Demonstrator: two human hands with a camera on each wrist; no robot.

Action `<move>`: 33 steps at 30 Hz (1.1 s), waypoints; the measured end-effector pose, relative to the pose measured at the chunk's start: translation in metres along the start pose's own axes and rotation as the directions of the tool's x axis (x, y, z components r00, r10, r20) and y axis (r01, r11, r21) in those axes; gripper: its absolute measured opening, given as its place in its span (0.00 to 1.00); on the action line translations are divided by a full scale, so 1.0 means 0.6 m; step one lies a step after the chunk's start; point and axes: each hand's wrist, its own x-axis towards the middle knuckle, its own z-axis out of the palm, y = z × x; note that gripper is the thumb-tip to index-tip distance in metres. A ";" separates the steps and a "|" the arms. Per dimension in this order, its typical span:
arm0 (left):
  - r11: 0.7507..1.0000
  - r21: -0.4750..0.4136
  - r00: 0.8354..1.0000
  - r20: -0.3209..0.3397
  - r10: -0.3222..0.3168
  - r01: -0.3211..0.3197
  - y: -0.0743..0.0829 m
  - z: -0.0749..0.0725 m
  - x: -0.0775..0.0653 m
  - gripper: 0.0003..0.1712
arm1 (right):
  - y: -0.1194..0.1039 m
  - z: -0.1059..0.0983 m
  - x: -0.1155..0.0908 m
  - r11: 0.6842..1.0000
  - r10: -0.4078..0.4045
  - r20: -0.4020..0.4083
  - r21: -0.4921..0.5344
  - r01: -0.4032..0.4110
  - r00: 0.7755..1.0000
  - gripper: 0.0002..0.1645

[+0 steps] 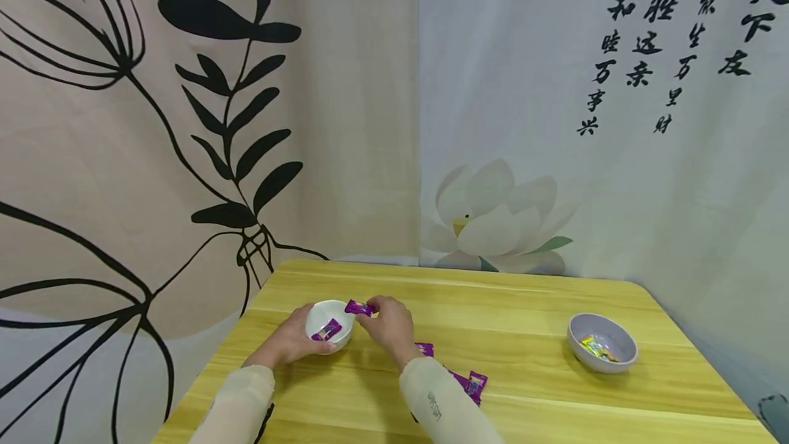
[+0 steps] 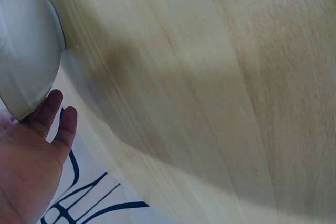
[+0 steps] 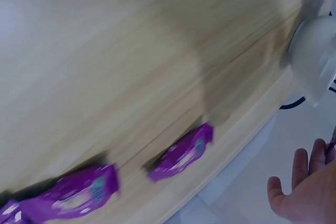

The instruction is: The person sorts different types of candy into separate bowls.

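My left hand (image 1: 291, 338) holds a white bowl (image 1: 315, 313) at the left of the table, thumb on the near side and fingers round the far side. A purple-wrapped candy (image 1: 327, 330) lies inside the bowl. Pinched in my right hand (image 1: 392, 329) is another purple-wrapped candy (image 1: 358, 307), held over the bowl's right rim. In the left wrist view, the bowl (image 2: 29, 51) stands on the tabletop with the left hand (image 2: 31, 166) against it. The right wrist view shows the right hand (image 3: 310, 187) near the bowl (image 3: 315, 56); the held candy is mostly cut off there.
Several purple candies (image 1: 477, 385) lie on the wooden table (image 1: 524, 321) near my right forearm, partly hidden by the sleeve. In the right wrist view one candy (image 3: 181, 153) lies apart from the others. A greyish bowl (image 1: 602, 363) with yellow-wrapped pieces stands at the right.
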 end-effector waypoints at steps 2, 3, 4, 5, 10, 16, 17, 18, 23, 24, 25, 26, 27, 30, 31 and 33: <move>1.000 -0.008 1.000 0.002 -0.002 0.002 0.001 0.001 0.001 0.64 | -0.007 0.009 0.004 1.000 0.003 0.011 0.000 -0.003 1.000 0.20; 1.000 -0.015 1.000 0.002 -0.001 0.001 0.002 0.002 0.001 0.63 | -0.010 0.013 0.006 1.000 0.001 0.015 -0.003 -0.001 1.000 0.20; 1.000 -0.022 1.000 -0.001 0.002 -0.002 0.001 0.001 0.000 0.62 | -0.015 0.019 0.008 1.000 -0.003 0.019 -0.004 0.003 1.000 0.21; 1.000 -0.026 1.000 -0.003 0.005 -0.005 0.001 0.001 0.000 0.62 | -0.019 0.024 0.010 1.000 -0.004 0.023 -0.006 0.005 1.000 0.21; 0.999 -0.039 1.000 -0.004 0.019 -0.020 0.001 0.003 -0.001 0.60 | -0.040 0.046 0.013 0.999 -0.016 0.032 -0.035 0.017 0.999 0.20; 0.999 -0.015 0.999 -0.001 0.043 -0.043 0.006 0.002 0.000 0.59 | -0.062 0.059 0.012 0.994 -0.059 0.101 -0.082 0.067 0.993 0.33; 0.999 -0.011 0.999 -0.003 0.042 -0.042 0.006 0.001 0.001 0.58 | -0.064 0.059 0.012 0.993 -0.066 0.109 -0.086 0.075 0.992 0.35; 0.999 -0.007 0.999 -0.005 0.043 -0.043 0.006 0.000 0.001 0.57 | -0.065 0.060 0.013 0.993 -0.072 0.112 -0.087 0.082 0.991 0.37; 0.999 -0.035 0.999 -0.008 0.032 -0.033 0.013 0.006 0.001 0.59 | -0.046 0.039 0.014 0.994 -0.043 0.088 -0.094 0.052 0.995 0.33; 0.999 -0.041 1.000 -0.007 0.027 -0.027 0.013 0.006 0.001 0.60 | -0.041 0.034 0.014 0.995 -0.035 0.087 -0.090 0.043 0.996 0.32; 0.999 -0.043 1.000 -0.008 0.020 -0.020 0.013 0.006 0.001 0.61 | -0.036 0.028 0.014 0.996 -0.024 0.088 -0.084 0.031 0.996 0.32; 0.999 -0.041 1.000 -0.008 0.012 -0.012 0.013 0.005 0.000 0.62 | -0.031 0.023 0.014 0.997 -0.017 0.086 -0.079 0.024 0.996 0.31; 0.999 -0.036 1.000 -0.009 0.002 -0.002 0.013 0.004 -0.001 0.63 | -0.025 0.017 0.014 0.997 -0.012 0.085 -0.071 0.018 0.996 0.31; 1.000 -0.013 1.000 -0.006 -0.006 0.005 0.010 0.002 -0.001 0.65 | -0.008 -0.002 0.012 0.998 -0.005 0.084 -0.057 0.009 0.996 0.30; 1.000 -0.006 1.000 -0.005 -0.005 0.005 0.009 0.001 -0.002 0.65 | -0.001 -0.009 0.011 0.999 -0.002 0.084 -0.053 0.007 0.996 0.30; 1.000 0.006 1.000 -0.004 0.001 -0.001 0.006 -0.001 -0.003 0.66 | 0.014 -0.025 0.009 0.999 -0.003 0.081 -0.051 0.008 0.997 0.30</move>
